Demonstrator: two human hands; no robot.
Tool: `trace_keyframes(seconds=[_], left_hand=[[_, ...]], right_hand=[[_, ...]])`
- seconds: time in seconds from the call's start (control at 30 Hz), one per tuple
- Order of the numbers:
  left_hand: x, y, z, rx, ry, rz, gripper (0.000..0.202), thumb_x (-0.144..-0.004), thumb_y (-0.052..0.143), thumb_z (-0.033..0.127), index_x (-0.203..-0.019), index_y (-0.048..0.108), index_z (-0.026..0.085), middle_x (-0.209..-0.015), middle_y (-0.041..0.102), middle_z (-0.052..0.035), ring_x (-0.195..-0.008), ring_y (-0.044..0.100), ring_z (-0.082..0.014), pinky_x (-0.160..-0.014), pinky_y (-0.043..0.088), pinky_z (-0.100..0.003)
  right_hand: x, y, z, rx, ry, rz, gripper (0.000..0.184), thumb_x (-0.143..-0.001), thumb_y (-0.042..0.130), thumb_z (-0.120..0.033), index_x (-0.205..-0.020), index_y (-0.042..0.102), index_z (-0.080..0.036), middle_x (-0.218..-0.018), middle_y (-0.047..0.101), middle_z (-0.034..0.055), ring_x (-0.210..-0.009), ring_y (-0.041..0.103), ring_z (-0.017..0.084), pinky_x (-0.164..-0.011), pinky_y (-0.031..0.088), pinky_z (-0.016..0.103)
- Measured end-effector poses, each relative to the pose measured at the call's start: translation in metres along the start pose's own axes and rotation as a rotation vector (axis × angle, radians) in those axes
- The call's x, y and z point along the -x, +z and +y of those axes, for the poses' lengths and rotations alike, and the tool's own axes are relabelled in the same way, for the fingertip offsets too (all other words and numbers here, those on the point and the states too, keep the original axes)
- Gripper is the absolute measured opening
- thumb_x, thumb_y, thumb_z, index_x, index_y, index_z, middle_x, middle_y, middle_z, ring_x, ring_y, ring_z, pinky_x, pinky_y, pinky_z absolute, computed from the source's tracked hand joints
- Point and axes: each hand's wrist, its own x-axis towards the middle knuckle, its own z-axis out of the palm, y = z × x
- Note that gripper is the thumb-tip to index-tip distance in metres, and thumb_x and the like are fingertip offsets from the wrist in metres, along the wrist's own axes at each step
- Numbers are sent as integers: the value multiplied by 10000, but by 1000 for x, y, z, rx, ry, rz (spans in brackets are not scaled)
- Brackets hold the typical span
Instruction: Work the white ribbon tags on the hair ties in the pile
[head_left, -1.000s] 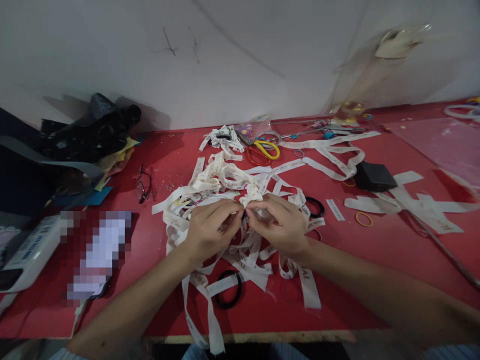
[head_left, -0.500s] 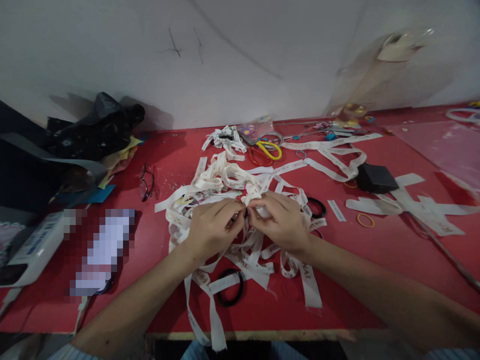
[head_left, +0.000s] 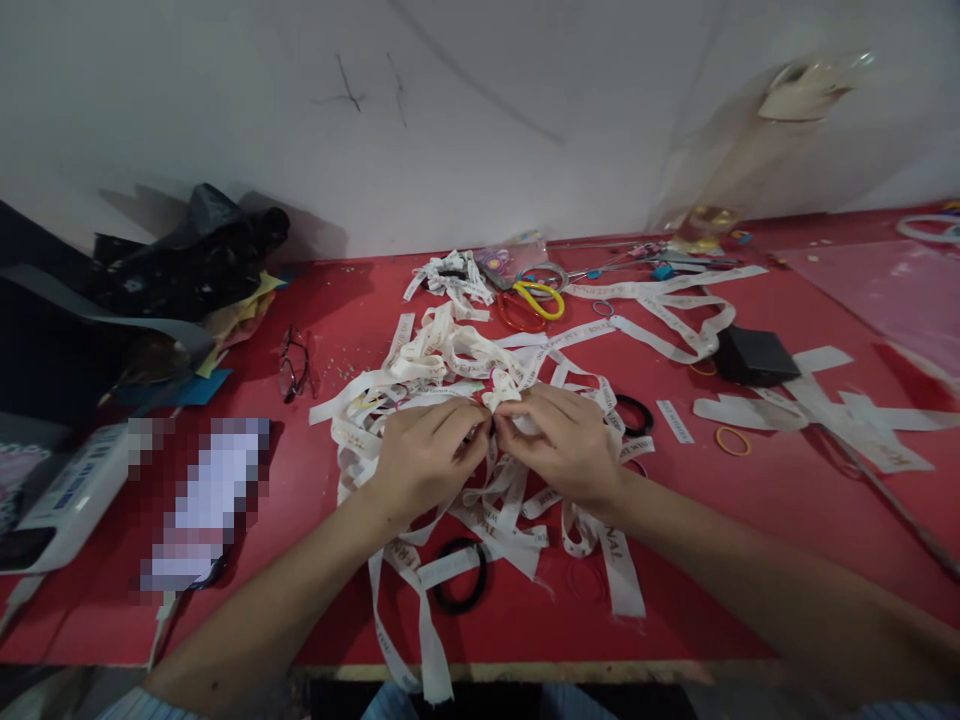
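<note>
Over a heap of printed white ribbon [head_left: 450,350], my left hand [head_left: 435,450] and my right hand [head_left: 566,440] meet with their fingertips pinched close together. A folded, bow-like piece of white ribbon [head_left: 502,388] sticks up from between the fingertips, and both hands grip it. Something small and dark shows at the pinch, too hidden to name. Below my left hand lies a black hair tie [head_left: 459,606]. Another black hair tie [head_left: 636,416] rests to the right of my right hand. Loose ribbon ends [head_left: 435,640] hang over the table's front edge.
On the red table [head_left: 300,520], a phone [head_left: 214,500] and glasses [head_left: 294,365] lie left. Yellow-handled scissors [head_left: 541,300] and a small knotted ribbon bunch [head_left: 454,278] are at the back. A black block [head_left: 754,357] and a yellow band [head_left: 733,441] lie right.
Almost nothing differs. The folded ribbon piece at my fingertips has shifted very slightly; both hands keep their pinch in the same place.
</note>
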Motion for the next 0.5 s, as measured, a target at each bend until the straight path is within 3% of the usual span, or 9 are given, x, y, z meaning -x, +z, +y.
trace_keyframes(seconds=[0.2,0.5], left_hand=[[-1,0,2,19,-30,4,60,-815,599,122,-825,615,178,-773,725,1,-668,683,-127,-632,505,-222],[-3,-1,4,115,-152,-40,58,-819,577,125,-823,596,180,-757,670,4,-631,612,-106,-606,467,-219]], right_hand=[[1,2,-3,-26,70,-1,96,-806,599,-110,-784,595,-203,-637,626,-8,-588,580,127,-558,430,247],[1,1,-3,-307,251,-82,106,-806,565,-120,-838,567,-221,-753,648,0,-680,609,142,-648,469,268]])
